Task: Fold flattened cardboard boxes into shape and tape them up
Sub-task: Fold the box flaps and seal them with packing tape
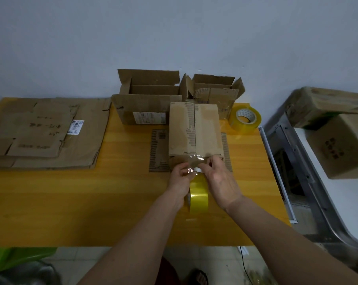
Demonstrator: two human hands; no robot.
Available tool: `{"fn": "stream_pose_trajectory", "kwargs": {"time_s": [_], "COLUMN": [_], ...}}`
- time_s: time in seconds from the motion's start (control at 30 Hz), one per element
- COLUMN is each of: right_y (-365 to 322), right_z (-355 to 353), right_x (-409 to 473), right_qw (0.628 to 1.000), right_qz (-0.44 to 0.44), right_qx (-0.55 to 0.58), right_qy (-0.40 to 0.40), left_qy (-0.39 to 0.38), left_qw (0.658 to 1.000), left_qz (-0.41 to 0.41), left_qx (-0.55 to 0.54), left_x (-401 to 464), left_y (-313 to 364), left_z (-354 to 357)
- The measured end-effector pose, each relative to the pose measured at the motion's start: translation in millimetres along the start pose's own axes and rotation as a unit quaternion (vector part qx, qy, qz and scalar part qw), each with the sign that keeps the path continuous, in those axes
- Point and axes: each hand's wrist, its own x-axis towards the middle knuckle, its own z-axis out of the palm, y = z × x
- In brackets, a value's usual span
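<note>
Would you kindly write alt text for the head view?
Both hands, left hand and right hand, pinch clear tape at the near end of a cardboard box on a yellow table; a tape roll stands below them.

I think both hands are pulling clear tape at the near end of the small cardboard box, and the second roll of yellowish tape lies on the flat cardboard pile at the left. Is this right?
Not quite. The head view shows the second roll of yellowish tape on the yellow wooden table, right of the small cardboard box, not on the flat cardboard pile. The left hand and right hand do work clear tape there.
</note>
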Motion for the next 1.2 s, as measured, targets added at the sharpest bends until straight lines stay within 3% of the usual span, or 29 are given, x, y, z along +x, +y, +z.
{"fn": "stream_pose_trajectory", "kwargs": {"time_s": [0.17, 0.37, 0.5, 0.57, 0.63, 0.73, 0.8, 0.87, 0.93, 1.0, 1.1, 1.13, 1.2], "right_y": [0, -2, 22, 36, 44, 57, 65, 70, 69, 60, 39, 30, 17], "right_z": [-4, 1, -3, 1, 8, 29, 43, 48, 47, 40, 17, 9, -1], "right_x": [-2, 6, -10, -26, -38, -49, -52, -51, -49, -44, -24, -11, 18], "right_qw": [0.999, 0.995, 0.993, 0.989, 0.947, 0.829, 0.763, 0.732, 0.748, 0.825, 0.956, 0.973, 0.991], "right_qz": [-0.012, 0.0, 0.071, 0.142, 0.279, 0.484, 0.562, 0.594, 0.591, 0.53, 0.259, 0.166, 0.041], "right_qx": [-0.027, -0.091, -0.084, 0.021, 0.16, 0.279, 0.318, 0.334, 0.302, 0.194, 0.046, 0.019, -0.005], "right_qy": [0.011, -0.029, -0.044, -0.032, -0.023, -0.022, -0.007, 0.0, -0.021, -0.009, 0.13, 0.156, 0.124], "left_qy": [0.007, 0.02, 0.017, 0.011, 0.008, 0.007, 0.01, 0.011, 0.008, 0.003, -0.002, -0.002, 0.004], "left_qw": [1.0, 1.0, 1.0, 1.0, 1.0, 1.0, 1.0, 1.0, 1.0, 1.0, 1.0, 1.0, 1.0], "left_qz": [-0.01, -0.011, -0.018, -0.021, -0.021, -0.025, -0.026, -0.025, -0.024, -0.026, -0.026, -0.025, -0.027], "left_qx": [0.009, 0.015, 0.004, 0.0, 0.006, 0.013, 0.013, 0.012, 0.009, 0.003, 0.004, 0.001, -0.004], "left_x": [0, 1, 0, 0, 2, 5, 8, 10, 9, 8, 6, 6, 7], "left_y": [0, 1, 0, 1, 2, 1, -1, -3, -3, -3, -3, -2, -2], "left_z": [-2, -1, -2, -3, -4, -7, -9, -10, -11, -10, -8, -8, -9]}}
